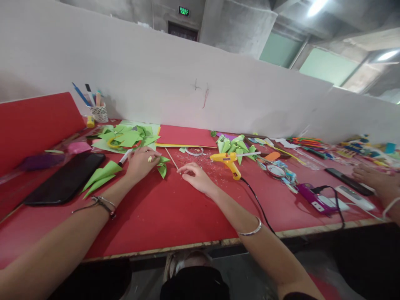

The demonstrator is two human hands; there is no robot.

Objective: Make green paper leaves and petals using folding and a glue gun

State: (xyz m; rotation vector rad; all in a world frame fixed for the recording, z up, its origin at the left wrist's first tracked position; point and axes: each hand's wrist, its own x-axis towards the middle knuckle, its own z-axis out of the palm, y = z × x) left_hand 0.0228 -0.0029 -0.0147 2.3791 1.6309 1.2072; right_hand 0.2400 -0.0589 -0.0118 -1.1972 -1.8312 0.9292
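Note:
My left hand (pixel 142 163) is closed at the left-centre of the red table, its fingers on a folded green paper piece (pixel 162 167). To its right, my right hand (pixel 195 177) has its thumb and index finger pinched at the near end of a thin wooden stick (pixel 171 158), which lies slanting toward the red sheets. Left of my left wrist is a green paper cone shape (pixel 103 176) beside a white marker (pixel 125 157). A yellow glue gun (pixel 228 161) lies right of my right hand, with a white glue stick in its back.
Green papers (pixel 131 135) and a black phone (pixel 65 179) lie left. Folded green pieces (pixel 234 146) sit behind the glue gun. Its cord runs to the table's front edge. At right are a purple power strip (pixel 317 200) and another person's hand (pixel 370 177).

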